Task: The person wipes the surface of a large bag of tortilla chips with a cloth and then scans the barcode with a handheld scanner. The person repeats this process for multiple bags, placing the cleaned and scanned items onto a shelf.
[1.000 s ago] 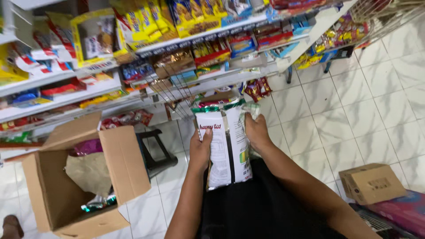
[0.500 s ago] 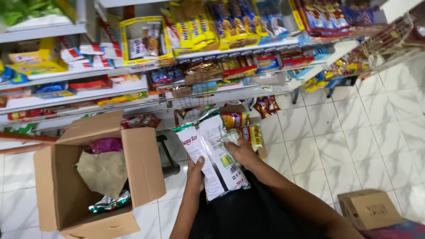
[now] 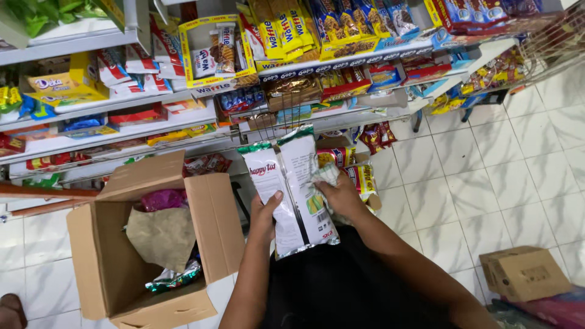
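Note:
Both hands hold a stack of white snack bags [image 3: 291, 186] with green tops, upright in front of my black clothing. My left hand [image 3: 265, 214] grips the lower left edge of the front bag, thumb on its face. My right hand [image 3: 339, 195] clasps the right side of the stack, fingers wrapped over another crumpled bag behind it. An open cardboard box [image 3: 210, 219] stands on the floor just left of my hands, with brown paper, a pink packet and a shiny green packet inside.
Store shelves [image 3: 109, 103] packed with snack packets run across the top. A small closed cardboard box [image 3: 524, 273] sits on the white tiled floor [image 3: 512, 170] at lower right. A wire rack [image 3: 548, 45] is at the upper right.
The bags were shifted left and tilted, then fanned so two faces show. The view moved down and left, bringing the open box and shelves closer.

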